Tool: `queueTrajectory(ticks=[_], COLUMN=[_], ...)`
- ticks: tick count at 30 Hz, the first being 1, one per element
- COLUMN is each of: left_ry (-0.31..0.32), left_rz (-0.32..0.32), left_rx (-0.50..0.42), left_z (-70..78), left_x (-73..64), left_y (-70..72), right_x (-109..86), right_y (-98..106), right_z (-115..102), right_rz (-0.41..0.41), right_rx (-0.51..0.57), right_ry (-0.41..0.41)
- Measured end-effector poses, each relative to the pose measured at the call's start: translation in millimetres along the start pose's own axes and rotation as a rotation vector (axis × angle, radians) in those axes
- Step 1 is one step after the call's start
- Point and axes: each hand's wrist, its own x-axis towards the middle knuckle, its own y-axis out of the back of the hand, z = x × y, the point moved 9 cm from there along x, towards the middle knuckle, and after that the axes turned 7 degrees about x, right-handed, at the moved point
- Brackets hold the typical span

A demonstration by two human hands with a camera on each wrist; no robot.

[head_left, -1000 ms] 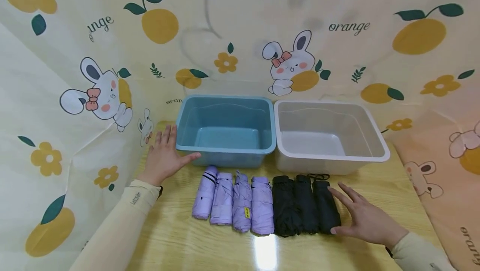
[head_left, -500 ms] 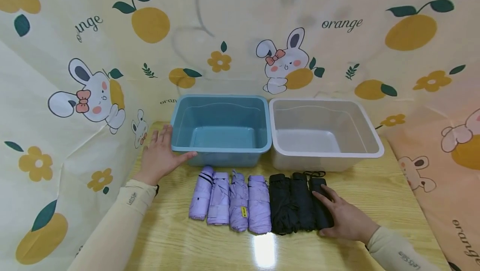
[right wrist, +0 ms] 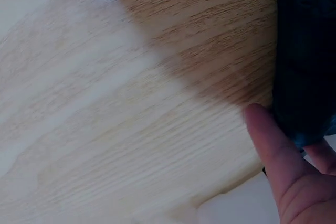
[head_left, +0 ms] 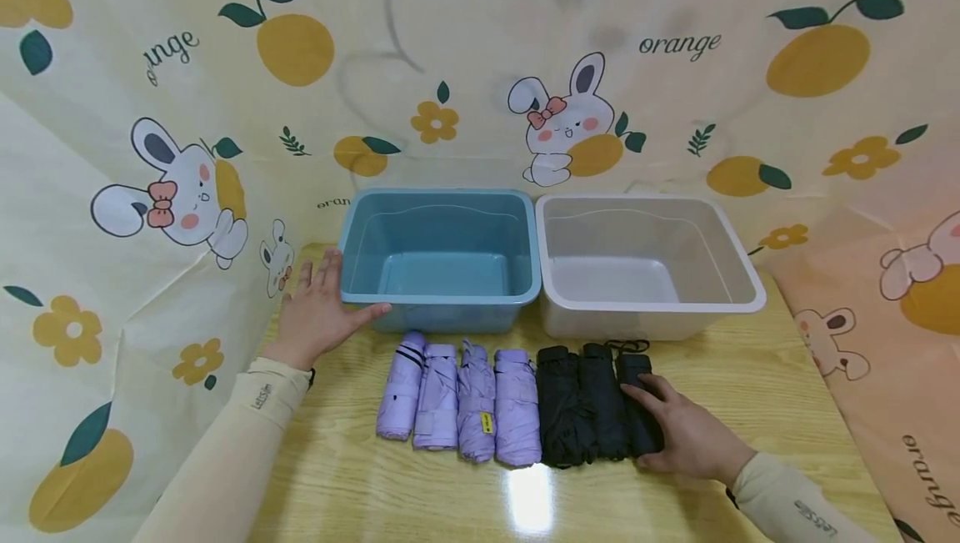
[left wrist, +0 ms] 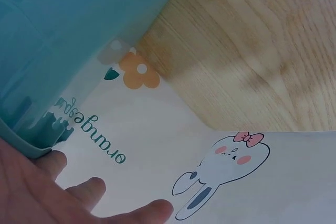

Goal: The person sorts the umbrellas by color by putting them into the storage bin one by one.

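In the head view, several folded purple umbrellas (head_left: pixel 517 409) and 3 folded black umbrellas lie side by side in a row on the table. My right hand (head_left: pixel 693 434) grips the rightmost black umbrella (head_left: pixel 642 418), fingers laid across its upper part and thumb at its lower end. The right wrist view shows the dark umbrella (right wrist: pixel 307 61) between thumb and fingers, partly cut off by the frame. My left hand (head_left: pixel 315 318) is spread at the left front corner of the blue bin (head_left: pixel 450 314), fingers straight along its side and thumb across its front.
A white bin (head_left: pixel 652 322) stands against the blue one on its right, both just behind the umbrella row. A patterned cloth (head_left: pixel 480 67) hangs behind and at the sides. Wood-grain table (head_left: pixel 390 493) extends in front of the row.
My right hand has moved left from beside the rightmost black umbrella onto it. The left hand stays at the blue bin; the head view has shifted slightly.
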Motion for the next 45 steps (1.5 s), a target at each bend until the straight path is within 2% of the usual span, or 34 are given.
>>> queueTrajectory(ticks=[12,18,24,30,34,38,42,45], left_ry=[-0.017,-0.016,-0.002,0.016,0.03,0.045,0.046,0.042], left_rz=[0.017,0.004,0.036,0.073,0.074,0.06,0.05,0.05], left_rx=[0.026,-0.006,-0.048,-0.104,-0.131,-0.144,-0.14,-0.137], left_z=[-2.7,-2.6,-3.8,-5.7,-8.5,-12.4,-13.8,-14.9], left_x=[4.7,6.1,6.9,6.4,6.6,6.5,6.4,6.4], left_y=[-6.2,-9.3,-12.2,-12.0,-13.2,-15.6,-16.2,-17.8], right_x=[-3.6,-10.7,-22.5,-38.8,-49.6,-54.8,-54.5,-47.0], right_y=[5,10,21,43,60,83,117,145], right_z=[0,4,4,-3,-13,-37,-70,-93], right_rz=[0.081,0.098,0.117,0.121,0.112,0.145,0.204,0.232], right_rx=[-0.032,-0.043,-0.037,-0.018,0.02,0.014,0.005,0.022], right_ry=[0.01,-0.003,-0.02,-0.049,-0.051,0.022,0.108,0.157])
